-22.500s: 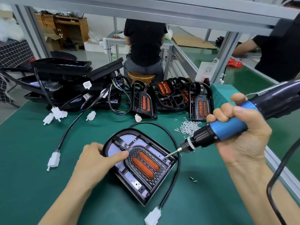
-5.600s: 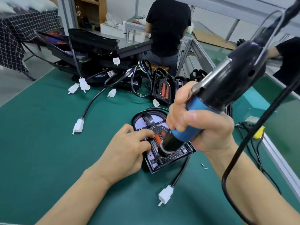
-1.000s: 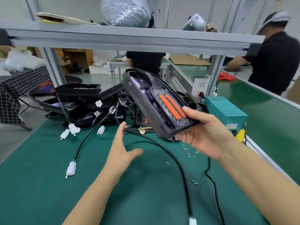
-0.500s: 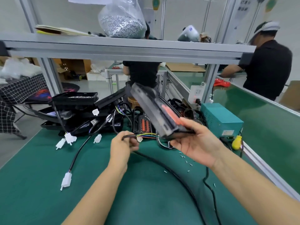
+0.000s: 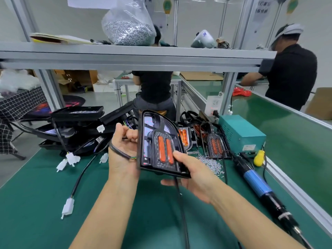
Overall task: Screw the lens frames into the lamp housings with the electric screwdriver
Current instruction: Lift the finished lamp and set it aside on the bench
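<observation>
a green worktop [image 5: 36, 203] in an assembly shop carries a heap of black housings [image 5: 75, 126], loose screws [image 5: 210, 163] and the electric screwdriver [image 5: 256, 182], which lies untouched at the right. the lamp housing [image 5: 158, 141] with its lens frame [image 5: 165, 150] is lifted clear of the worktop, the right hand [image 5: 194, 175] gripping its lower edge with thumb on top, while the left hand [image 5: 124, 146] curls round its black cable [image 5: 118, 152] beside it. this looks like a check or hand-off between units; next it likely needs setting aside and a fresh housing laid flat before taking up the driver.
</observation>
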A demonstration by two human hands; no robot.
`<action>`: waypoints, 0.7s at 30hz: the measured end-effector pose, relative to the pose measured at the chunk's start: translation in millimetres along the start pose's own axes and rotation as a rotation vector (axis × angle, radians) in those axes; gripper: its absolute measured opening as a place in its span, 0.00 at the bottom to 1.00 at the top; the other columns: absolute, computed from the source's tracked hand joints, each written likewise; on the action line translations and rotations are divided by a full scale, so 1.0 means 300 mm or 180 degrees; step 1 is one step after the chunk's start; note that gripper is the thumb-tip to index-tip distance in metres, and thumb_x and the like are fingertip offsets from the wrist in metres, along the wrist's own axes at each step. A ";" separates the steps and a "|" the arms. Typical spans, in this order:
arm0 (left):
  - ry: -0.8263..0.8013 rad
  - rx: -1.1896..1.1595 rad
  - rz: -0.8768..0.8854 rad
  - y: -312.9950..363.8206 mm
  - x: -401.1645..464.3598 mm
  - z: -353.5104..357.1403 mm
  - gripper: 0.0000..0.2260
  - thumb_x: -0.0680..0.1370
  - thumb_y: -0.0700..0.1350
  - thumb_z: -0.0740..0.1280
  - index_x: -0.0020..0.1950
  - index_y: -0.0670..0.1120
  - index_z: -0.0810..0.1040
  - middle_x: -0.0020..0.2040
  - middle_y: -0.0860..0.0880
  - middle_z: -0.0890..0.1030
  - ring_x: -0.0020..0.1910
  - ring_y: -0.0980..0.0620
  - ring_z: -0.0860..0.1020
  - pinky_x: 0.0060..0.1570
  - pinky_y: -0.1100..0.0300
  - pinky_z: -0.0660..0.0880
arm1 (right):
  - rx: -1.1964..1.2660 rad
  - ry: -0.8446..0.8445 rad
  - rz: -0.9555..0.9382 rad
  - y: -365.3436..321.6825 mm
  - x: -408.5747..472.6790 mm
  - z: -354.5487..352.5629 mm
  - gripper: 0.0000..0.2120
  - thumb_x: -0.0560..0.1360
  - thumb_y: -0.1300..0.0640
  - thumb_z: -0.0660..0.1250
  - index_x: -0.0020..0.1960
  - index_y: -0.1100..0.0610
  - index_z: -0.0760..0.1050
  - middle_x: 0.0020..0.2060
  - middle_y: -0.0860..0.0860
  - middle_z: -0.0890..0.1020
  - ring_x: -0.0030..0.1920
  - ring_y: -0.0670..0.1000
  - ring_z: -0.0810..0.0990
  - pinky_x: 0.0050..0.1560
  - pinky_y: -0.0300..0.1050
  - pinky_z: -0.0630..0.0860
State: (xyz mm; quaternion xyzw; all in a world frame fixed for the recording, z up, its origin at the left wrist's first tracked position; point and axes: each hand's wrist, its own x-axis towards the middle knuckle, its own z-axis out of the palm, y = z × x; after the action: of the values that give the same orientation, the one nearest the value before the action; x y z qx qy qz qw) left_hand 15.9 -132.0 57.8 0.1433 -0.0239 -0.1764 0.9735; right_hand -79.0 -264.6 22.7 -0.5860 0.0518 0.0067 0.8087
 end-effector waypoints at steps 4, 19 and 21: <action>0.0096 0.1298 0.0065 0.000 0.013 -0.022 0.04 0.78 0.41 0.63 0.43 0.45 0.72 0.36 0.51 0.76 0.37 0.54 0.74 0.44 0.60 0.72 | 0.0007 0.0248 -0.0128 -0.009 0.000 -0.006 0.18 0.78 0.51 0.63 0.63 0.62 0.76 0.50 0.55 0.85 0.46 0.51 0.84 0.39 0.47 0.82; -0.1895 0.3788 -0.2553 -0.097 -0.207 -0.214 0.22 0.70 0.49 0.71 0.62 0.44 0.73 0.47 0.47 0.83 0.44 0.52 0.80 0.48 0.62 0.72 | 0.0504 0.0591 -0.0621 -0.145 0.025 -0.011 0.16 0.78 0.53 0.63 0.38 0.56 0.86 0.41 0.56 0.86 0.38 0.51 0.86 0.31 0.41 0.81; -0.2079 0.3974 -0.2432 -0.067 -0.212 -0.222 0.13 0.72 0.48 0.70 0.55 0.47 0.80 0.41 0.49 0.81 0.37 0.55 0.76 0.41 0.65 0.68 | 0.0479 0.0622 -0.0623 -0.161 0.019 -0.028 0.17 0.79 0.54 0.62 0.39 0.57 0.86 0.41 0.57 0.86 0.38 0.52 0.86 0.30 0.41 0.81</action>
State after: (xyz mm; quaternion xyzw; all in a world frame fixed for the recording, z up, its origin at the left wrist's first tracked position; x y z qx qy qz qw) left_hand -44.0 -109.8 -11.4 0.6009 -0.3511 -0.4847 0.5297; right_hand -70.5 -287.9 65.3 -0.5238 0.0733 -0.1330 0.8382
